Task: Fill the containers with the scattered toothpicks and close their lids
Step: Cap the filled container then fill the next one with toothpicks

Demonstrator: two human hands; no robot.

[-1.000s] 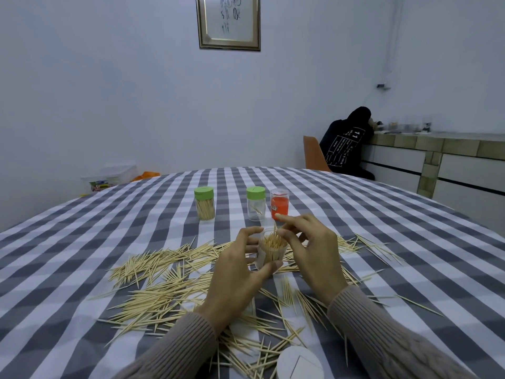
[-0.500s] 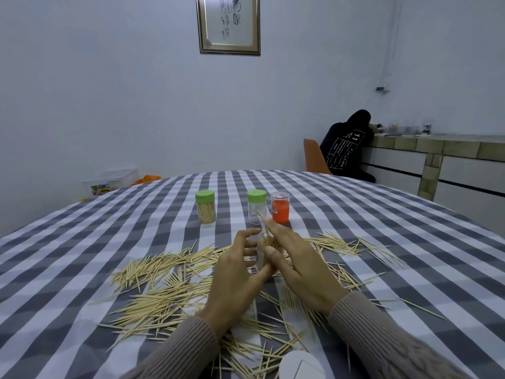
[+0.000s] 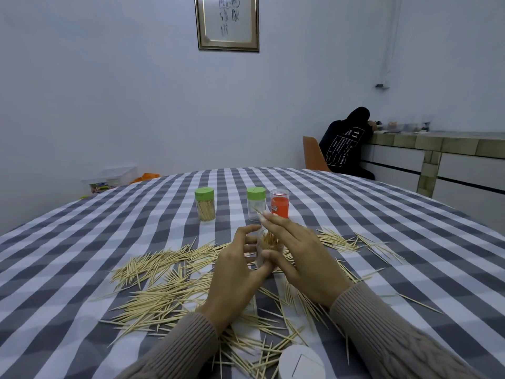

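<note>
My left hand [image 3: 237, 272] grips a small clear open container [image 3: 267, 248] packed with toothpicks, held upright just above the table. My right hand [image 3: 297, 255] is over its mouth and pinches a single toothpick [image 3: 258, 211] at the fingertips. Loose toothpicks [image 3: 164, 285] lie scattered on the checked cloth around both hands. Behind stand a green-lidded container full of toothpicks [image 3: 205, 203], a green-lidded clear container [image 3: 256, 203] and an orange container with a clear lid [image 3: 279, 202]. A white lid [image 3: 300, 363] lies at the near edge.
The round table [image 3: 382, 214] has a grey and white checked cloth. A clear plastic box [image 3: 110, 179] sits beyond its far left edge. A person in a black hooded top [image 3: 345, 144] sits on an orange chair by a counter at the right.
My right hand has lifted from pressing on the container's mouth and now holds one toothpick raised above it. My left hand keeps the container in the same place.
</note>
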